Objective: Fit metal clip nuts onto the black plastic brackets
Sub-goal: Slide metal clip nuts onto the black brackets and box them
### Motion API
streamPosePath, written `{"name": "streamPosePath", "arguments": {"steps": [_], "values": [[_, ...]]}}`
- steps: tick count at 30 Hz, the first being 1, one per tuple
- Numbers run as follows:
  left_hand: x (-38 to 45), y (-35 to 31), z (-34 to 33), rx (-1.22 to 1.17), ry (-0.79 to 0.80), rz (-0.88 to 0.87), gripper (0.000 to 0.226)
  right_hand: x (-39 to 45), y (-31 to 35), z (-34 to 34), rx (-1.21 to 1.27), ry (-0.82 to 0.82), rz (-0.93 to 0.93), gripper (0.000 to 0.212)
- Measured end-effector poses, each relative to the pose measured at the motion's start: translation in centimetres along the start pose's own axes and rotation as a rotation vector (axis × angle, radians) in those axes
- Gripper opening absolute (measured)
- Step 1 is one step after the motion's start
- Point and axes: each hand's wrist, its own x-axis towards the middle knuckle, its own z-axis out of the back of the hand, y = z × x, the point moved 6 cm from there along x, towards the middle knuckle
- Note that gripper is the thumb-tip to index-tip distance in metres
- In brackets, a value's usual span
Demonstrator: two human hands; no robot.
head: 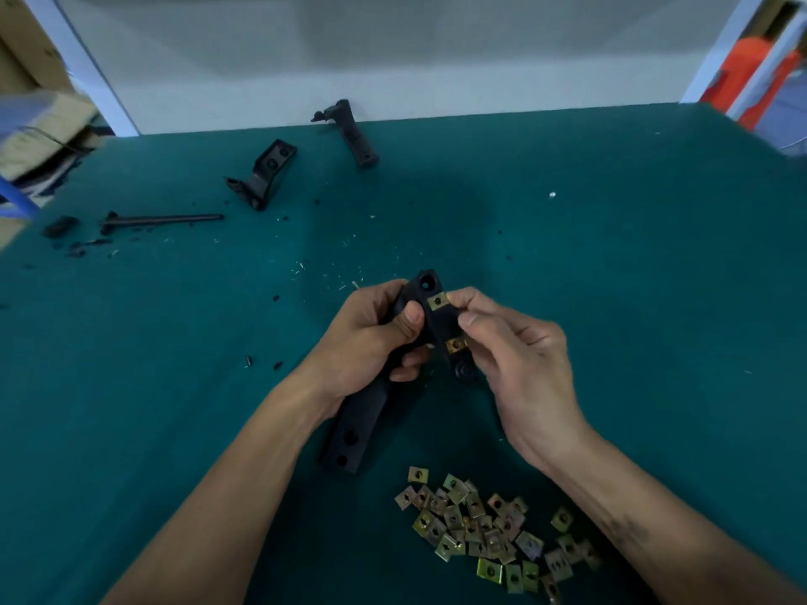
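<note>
A green-topped counter (611, 299) fills most of the view, backed by a pale wall panel (393, 50). Over its near middle the person holds a long black plastic bracket (356, 423), tilted so that its lower end, with two round holes, points toward the near left and its upper end rises between the hands. The left hand (371, 338) grips the bracket's middle, fingers curled round it and the thumb pressed across the front. The right hand (519, 355) meets the bracket's upper part from the right, its thumb and fingertips pinching a brass-coloured clip nut (436, 301) at the bracket's edge, just below a round hole in the top end. A second clip nut (455, 344) sits lower on the same edge, beside the right hand's fingers. On the counter near the right forearm lies a loose heap of clip nuts (489, 528), well below the hands. Toward the far left, two more black brackets rest on the counter: one angled bracket (262, 176) and another bracket (353, 133) lying against the wall panel. Left of these lies a thin black rod (166, 219), with small black scraps (61, 226) and pale shavings scattered around it.
</note>
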Motion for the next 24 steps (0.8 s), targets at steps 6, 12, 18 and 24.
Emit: {"name": "streamPosePath", "arguments": {"steps": [6, 12, 18, 24], "values": [[-0.8, -2.4, -3.5, -0.074, -0.37, -0.194, 0.04, -2.3, 3.6, 1.6, 0.007, -0.095, -0.012, 0.03], [-0.5, -1.5, -10.8, -0.169, -0.511, -0.227, 0.026, -9.9, 5.1, 3.6, -0.466, -0.116, 0.035, 0.038], [-1.3, 4.8, -24.9, 0.147, -0.005, -0.084, 0.014, -17.7, 8.1, 13.4, -0.342, -0.545, 0.18, 0.023], [-9.2, 15.1, -38.2, 0.569, 0.524, 0.273, 0.069, -32.5, 4.7, 23.1, -0.388, -1.051, -0.08, 0.034]]}}
